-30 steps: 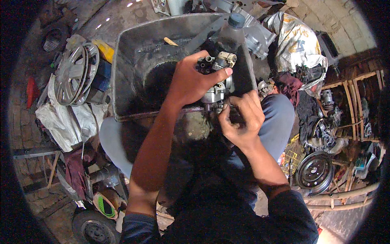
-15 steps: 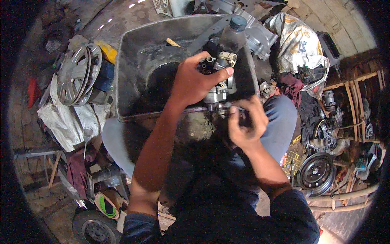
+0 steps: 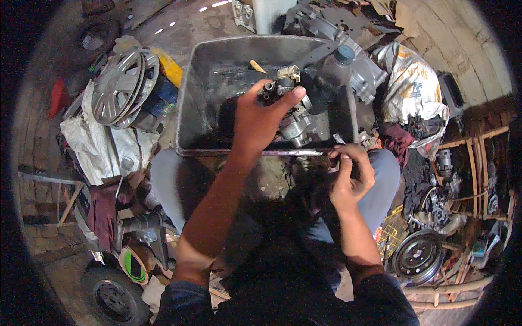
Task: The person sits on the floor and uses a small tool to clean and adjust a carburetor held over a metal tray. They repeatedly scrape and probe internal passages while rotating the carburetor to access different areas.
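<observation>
carburetor [image 3: 291, 111] sits over the metal tray [image 3: 217, 81], gripped by the left hand [image 3: 258, 122]; right hand [image 3: 350, 174] pinches a thin tool, likely probing next, needing a steady aim.

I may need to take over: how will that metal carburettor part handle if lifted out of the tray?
The carburettor part, in the left hand, looks cast metal: probably stiff and heavy. Its oily sheen suggests slipperiness; its lumpy shape probably won't roll in the tray.

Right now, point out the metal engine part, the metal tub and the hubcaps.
metal engine part [image 3: 293, 120], head view, its lower silver housing.
metal tub [image 3: 187, 103], head view, its left wall.
hubcaps [image 3: 117, 81], head view, top cap's spoked face.
</observation>
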### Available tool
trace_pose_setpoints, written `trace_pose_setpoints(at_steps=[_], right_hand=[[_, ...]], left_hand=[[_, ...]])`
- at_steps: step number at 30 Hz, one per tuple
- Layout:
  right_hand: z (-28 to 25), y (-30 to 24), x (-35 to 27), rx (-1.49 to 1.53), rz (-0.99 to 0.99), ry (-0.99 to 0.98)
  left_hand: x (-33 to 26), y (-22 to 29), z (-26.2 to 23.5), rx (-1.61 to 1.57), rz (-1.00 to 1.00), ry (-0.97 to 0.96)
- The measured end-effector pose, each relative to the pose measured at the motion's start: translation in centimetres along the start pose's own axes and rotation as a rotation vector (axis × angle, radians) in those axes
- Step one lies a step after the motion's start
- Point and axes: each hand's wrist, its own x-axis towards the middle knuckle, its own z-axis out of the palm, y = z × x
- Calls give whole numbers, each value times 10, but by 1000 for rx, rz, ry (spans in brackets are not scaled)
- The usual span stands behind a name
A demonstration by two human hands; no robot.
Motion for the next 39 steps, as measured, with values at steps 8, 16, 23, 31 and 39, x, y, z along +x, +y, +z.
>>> trace_pose_setpoints(at_steps=[8,16,23,31,39], right_hand=[[35,-12,14,-37,24,-138],[59,-25,24,236,241,0],[60,-37,29,221,348,88],[57,-40,24,204,378,129],[60,-36,12,168,275,72]], left_hand=[[-4,4,-12,-141,-97,18],[-3,-5,-29,14,-25,-20],[-4,-12,-35,198,105,38],[-8,-6,-31,346,152,54],[0,-32,-22,429,470,263]])
